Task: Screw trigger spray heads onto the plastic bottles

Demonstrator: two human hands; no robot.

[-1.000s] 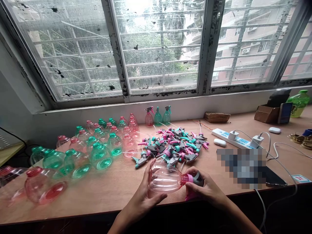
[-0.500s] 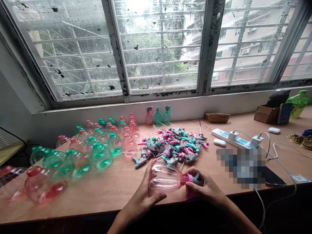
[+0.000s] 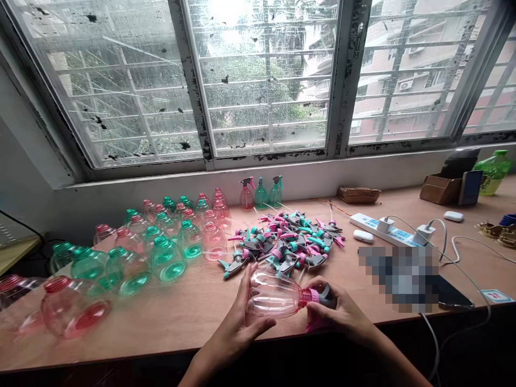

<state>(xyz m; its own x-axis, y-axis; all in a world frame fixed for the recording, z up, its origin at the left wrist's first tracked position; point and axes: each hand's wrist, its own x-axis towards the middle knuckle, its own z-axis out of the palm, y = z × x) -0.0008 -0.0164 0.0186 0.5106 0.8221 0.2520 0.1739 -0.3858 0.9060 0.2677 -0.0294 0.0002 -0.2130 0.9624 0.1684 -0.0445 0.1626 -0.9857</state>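
A clear pink spray bottle [image 3: 274,294] lies sideways between my hands above the table's front edge, its neck toward the right. My left hand [image 3: 244,317] cups the bottle's base end, thumb below and fingers behind it. Around the pink collar and grey body of the spray head [image 3: 327,296], at the bottle's neck, my right hand [image 3: 341,309] is closed. The head's pink trigger hangs below, partly covered by the fingers. Just beyond the bottle lies a heap of pink, teal and grey spray heads [image 3: 286,242] with thin tubes.
Several open green bottles [image 3: 167,260] and pink bottles [image 3: 68,312] stand at the left. Three bottles with spray heads [image 3: 261,193] stand by the wall. Rightward are a power strip [image 3: 387,231] with cables, a phone [image 3: 453,293], a cardboard box [image 3: 439,188] and a green bottle [image 3: 495,169].
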